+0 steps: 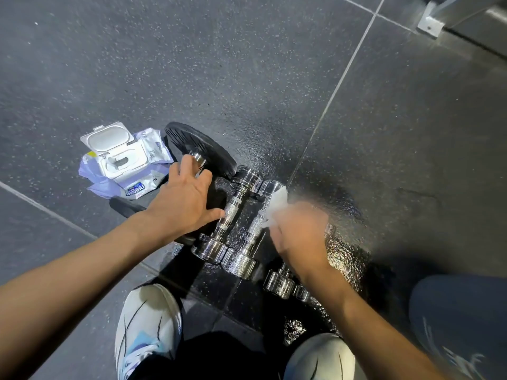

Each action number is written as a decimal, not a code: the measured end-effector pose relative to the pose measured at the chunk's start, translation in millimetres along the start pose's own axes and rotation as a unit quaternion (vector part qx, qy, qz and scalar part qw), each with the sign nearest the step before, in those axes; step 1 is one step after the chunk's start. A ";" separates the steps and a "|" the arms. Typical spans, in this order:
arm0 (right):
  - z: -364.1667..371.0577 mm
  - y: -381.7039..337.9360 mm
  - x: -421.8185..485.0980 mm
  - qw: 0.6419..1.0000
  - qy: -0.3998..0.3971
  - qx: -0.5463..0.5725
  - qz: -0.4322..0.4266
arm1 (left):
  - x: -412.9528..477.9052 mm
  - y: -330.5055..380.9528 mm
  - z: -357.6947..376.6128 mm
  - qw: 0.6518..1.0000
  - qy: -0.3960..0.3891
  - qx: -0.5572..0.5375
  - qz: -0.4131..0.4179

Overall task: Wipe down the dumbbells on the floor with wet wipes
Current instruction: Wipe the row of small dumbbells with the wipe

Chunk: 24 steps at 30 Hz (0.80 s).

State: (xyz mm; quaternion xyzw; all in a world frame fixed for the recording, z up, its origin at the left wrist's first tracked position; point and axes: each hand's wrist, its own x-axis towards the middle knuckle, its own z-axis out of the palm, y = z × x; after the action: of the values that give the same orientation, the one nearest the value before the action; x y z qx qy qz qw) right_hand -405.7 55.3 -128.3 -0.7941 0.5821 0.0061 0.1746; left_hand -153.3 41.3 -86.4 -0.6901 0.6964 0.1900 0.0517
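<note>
Several chrome dumbbells lie side by side on the dark rubber floor. My left hand (184,199) rests with fingers spread over the handle of a black-plated dumbbell (201,149), its thumb touching the grip of the left chrome dumbbell (229,215). My right hand (297,234), blurred by motion, is shut on a crumpled white wet wipe (277,204), which it presses against the handle of the second chrome dumbbell (253,229). A smaller chrome dumbbell (279,282) lies partly hidden under my right forearm.
An open pack of wet wipes (123,160) with its white lid flipped up sits on the floor at the left. My two white shoes (148,330) are at the bottom. The floor around the dumbbells is wet. A metal equipment foot (430,23) stands at the top right.
</note>
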 end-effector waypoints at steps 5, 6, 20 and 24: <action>1.2 -3.5 -4.0 0.989 -0.021 0.118 -0.084 | -1.7 -0.3 1.1 1.000 0.015 0.002 0.007; 0.1 -0.9 0.2 0.988 -0.012 0.134 -0.078 | -1.9 -0.8 1.1 1.000 0.017 0.002 0.008; 3.3 2.0 -7.2 0.976 -0.074 0.115 -0.169 | -3.5 2.3 4.9 0.999 0.039 0.005 0.000; 6.3 6.5 5.6 0.995 0.000 0.027 -0.100 | -3.2 2.2 6.5 0.999 0.036 0.008 0.000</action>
State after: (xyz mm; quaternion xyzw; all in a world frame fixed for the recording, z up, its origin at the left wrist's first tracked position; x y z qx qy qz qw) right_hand -408.7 50.2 -137.1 -0.8433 0.4999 -0.0266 0.1956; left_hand -156.5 46.4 -90.8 -0.6961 0.6992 0.1597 0.0325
